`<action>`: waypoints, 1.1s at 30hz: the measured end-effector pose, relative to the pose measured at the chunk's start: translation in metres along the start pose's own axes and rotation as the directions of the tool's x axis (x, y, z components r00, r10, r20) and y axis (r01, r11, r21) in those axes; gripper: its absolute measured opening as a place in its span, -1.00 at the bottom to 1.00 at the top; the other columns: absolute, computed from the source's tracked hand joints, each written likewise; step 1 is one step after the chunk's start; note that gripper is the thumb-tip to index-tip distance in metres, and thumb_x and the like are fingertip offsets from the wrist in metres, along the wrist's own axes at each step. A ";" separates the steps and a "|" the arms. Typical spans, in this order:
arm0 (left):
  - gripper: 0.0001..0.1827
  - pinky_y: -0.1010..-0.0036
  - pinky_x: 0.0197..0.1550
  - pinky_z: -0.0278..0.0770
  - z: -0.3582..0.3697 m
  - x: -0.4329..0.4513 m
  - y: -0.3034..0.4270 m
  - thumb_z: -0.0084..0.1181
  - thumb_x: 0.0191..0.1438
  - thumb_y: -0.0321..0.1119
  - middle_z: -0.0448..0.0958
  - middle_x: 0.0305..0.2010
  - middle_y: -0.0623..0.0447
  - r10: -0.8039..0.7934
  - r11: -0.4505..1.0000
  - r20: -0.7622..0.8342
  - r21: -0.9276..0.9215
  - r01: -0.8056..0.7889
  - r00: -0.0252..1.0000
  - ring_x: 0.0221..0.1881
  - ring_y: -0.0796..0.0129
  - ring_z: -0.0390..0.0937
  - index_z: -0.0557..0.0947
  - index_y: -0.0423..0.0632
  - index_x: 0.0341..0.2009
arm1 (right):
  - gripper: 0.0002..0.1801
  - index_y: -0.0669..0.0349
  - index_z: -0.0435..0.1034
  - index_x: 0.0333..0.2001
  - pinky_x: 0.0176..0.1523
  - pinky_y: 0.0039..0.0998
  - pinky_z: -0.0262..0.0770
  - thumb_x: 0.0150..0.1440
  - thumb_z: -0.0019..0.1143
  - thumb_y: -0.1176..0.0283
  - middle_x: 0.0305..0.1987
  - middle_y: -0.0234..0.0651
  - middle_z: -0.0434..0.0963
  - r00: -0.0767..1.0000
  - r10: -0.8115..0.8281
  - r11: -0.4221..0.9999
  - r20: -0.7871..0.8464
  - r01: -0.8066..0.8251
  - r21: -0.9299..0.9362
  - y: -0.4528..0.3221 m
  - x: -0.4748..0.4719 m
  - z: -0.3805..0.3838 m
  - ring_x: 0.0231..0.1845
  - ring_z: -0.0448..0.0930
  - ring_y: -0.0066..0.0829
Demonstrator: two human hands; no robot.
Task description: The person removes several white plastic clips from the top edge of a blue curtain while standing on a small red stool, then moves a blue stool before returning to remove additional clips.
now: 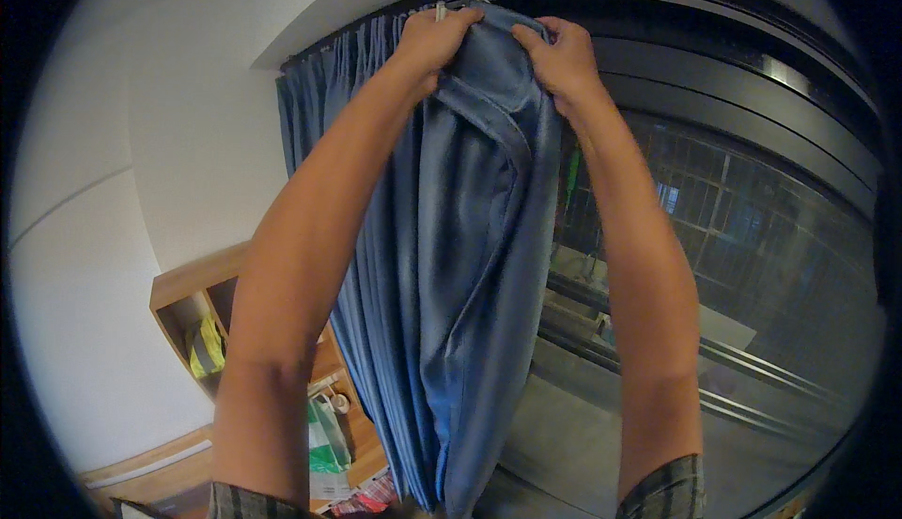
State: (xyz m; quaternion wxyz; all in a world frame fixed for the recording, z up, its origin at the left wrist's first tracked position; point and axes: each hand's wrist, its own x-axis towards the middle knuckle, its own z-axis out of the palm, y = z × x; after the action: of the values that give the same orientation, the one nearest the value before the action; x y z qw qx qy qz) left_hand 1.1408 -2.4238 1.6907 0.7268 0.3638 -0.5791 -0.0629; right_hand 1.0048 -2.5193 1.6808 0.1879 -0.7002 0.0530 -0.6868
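Observation:
A blue curtain [458,237] hangs in folds from a dark curtain rail [564,1] near the ceiling. At its top edge, just under the rail, my left hand [433,40] pinches the fabric beside a small white hook [440,12]. Farther right, my right hand [560,54] grips the curtain's top corner between thumb and fingers. The fabric is spread between both hands, and a hemmed edge folds over across its front. To the left of my left hand, the rest of the curtain is gathered in pleats. My fingertips behind the cloth are hidden.
A window [705,237] with a grid beyond the glass and metal rails stands on the right. At the lower left is a wooden shelf unit [204,265] with a yellow reflective vest [206,350] and a green-and-white bag [328,441]. A white wall [77,307] rises at the left.

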 end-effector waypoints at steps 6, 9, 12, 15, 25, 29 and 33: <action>-0.72 0.57 -0.48 0.24 -0.020 0.018 -0.003 0.19 0.12 -0.09 0.47 -0.42 0.13 -0.080 0.988 0.134 0.141 0.061 0.988 -0.47 0.52 0.35 0.60 -0.05 -0.29 | -0.61 0.40 0.52 -0.14 -0.10 -0.34 0.51 0.03 0.28 0.33 -0.28 -0.03 0.64 0.997 -0.038 0.989 0.064 0.047 -0.137 0.007 0.025 0.001 -0.23 0.65 -0.22; -0.67 0.59 -0.41 0.29 -0.024 0.024 -0.011 0.18 0.14 -0.06 0.52 -0.32 0.15 0.065 0.987 -0.031 0.152 -0.060 0.997 -0.41 0.54 0.36 0.62 -0.06 -0.19 | -0.63 0.36 0.53 -0.14 -0.03 -0.25 0.50 0.06 0.23 0.29 -0.23 0.02 0.63 0.974 -0.222 0.927 0.036 0.222 -0.303 0.002 0.024 0.006 -0.15 0.64 -0.07; -0.64 0.60 -0.33 0.34 -0.032 0.027 -0.011 0.15 0.18 -0.08 0.55 -0.25 0.17 0.253 0.924 0.081 0.276 -0.266 0.964 -0.35 0.54 0.39 0.62 -0.02 -0.04 | -0.66 0.35 0.53 -0.15 0.04 -0.19 0.48 0.10 0.17 0.29 -0.17 0.07 0.60 0.941 -0.331 0.852 0.071 0.330 -0.407 -0.011 0.019 0.002 -0.08 0.59 0.04; -0.65 0.60 -0.25 0.38 -0.032 0.029 -0.009 0.13 0.21 -0.15 0.56 -0.25 0.17 0.346 0.862 0.129 0.348 -0.369 0.929 -0.31 0.53 0.42 0.61 0.00 0.03 | -0.66 0.32 0.51 -0.12 0.06 -0.17 0.48 0.12 0.14 0.30 -0.13 0.08 0.58 0.914 -0.394 0.746 0.099 0.381 -0.546 -0.019 0.021 0.000 -0.05 0.57 0.07; -0.71 0.56 -0.21 0.41 -0.029 0.052 -0.015 0.08 0.23 -0.22 0.57 -0.25 0.14 0.354 0.797 0.064 0.501 -0.336 0.933 -0.30 0.50 0.43 0.65 -0.03 -0.03 | -0.68 0.37 0.49 -0.16 -0.01 -0.19 0.48 0.17 0.09 0.30 -0.20 0.10 0.58 0.855 -0.500 0.707 0.136 0.493 -0.507 -0.011 0.042 0.002 -0.10 0.56 0.11; -0.67 0.53 -0.17 0.43 -0.017 0.041 -0.015 0.07 0.23 -0.13 0.58 -0.25 0.12 0.322 0.879 0.051 0.353 -0.319 0.945 -0.29 0.47 0.45 0.65 -0.04 -0.03 | -0.66 0.39 0.48 -0.17 -0.02 -0.16 0.47 0.18 0.08 0.28 -0.22 0.13 0.57 0.895 -0.434 0.730 0.099 0.414 -0.545 -0.010 0.029 0.005 -0.11 0.56 0.13; -0.66 0.53 -0.13 0.45 -0.014 0.053 -0.015 0.11 0.21 -0.12 0.62 -0.23 0.09 0.317 0.856 0.028 0.423 -0.298 0.948 -0.25 0.45 0.49 0.69 -0.09 -0.10 | -0.62 0.37 0.49 -0.14 -0.01 -0.18 0.48 0.19 0.09 0.23 -0.20 0.09 0.59 0.954 -0.283 0.847 0.094 0.295 -0.442 -0.009 0.008 -0.003 -0.10 0.58 0.09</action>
State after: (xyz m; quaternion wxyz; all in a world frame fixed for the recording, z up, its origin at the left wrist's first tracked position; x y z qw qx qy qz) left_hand 1.1751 -2.4556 1.7230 0.6438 0.4163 -0.6138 0.1883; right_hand 1.0007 -2.5144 1.6910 -0.0846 -0.7329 0.1027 -0.6672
